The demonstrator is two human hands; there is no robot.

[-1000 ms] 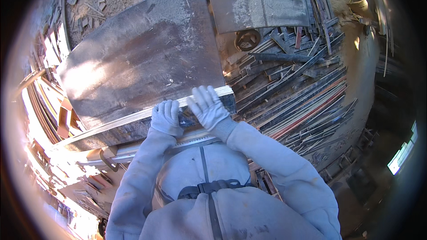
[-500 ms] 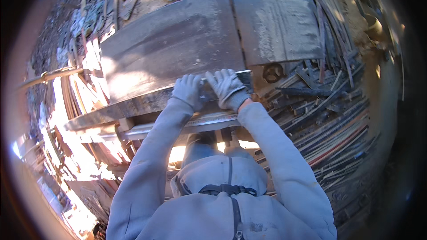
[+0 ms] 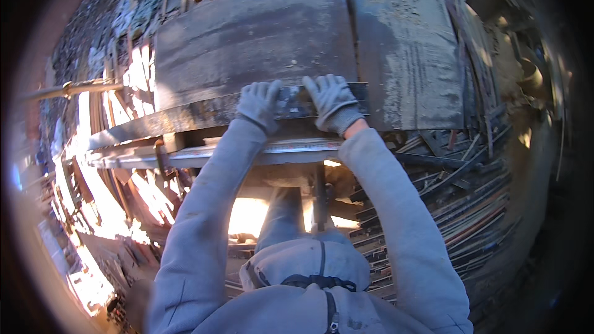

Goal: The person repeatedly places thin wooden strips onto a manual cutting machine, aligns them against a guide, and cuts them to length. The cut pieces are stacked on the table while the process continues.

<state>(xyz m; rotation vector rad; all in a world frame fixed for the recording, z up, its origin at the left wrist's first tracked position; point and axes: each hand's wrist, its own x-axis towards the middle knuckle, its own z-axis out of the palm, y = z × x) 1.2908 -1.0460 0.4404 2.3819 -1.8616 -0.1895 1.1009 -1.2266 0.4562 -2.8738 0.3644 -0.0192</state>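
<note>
Pale-grey fabric-gloved left hand (image 3: 258, 106) and right hand (image 3: 335, 105) on long, dark, scuffed board (image 3: 293, 102); fingers slightly spread (whether pinching, cannot tell). Beyond fingertips: dark, streaked, flat sheet (image 3: 253, 37).

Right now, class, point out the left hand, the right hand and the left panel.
Left hand (image 3: 257, 106): head view, on its gloved back.
Right hand (image 3: 335, 104): head view, on its gloved back.
Left panel (image 3: 258, 40): head view, middle of its dark face.
</note>
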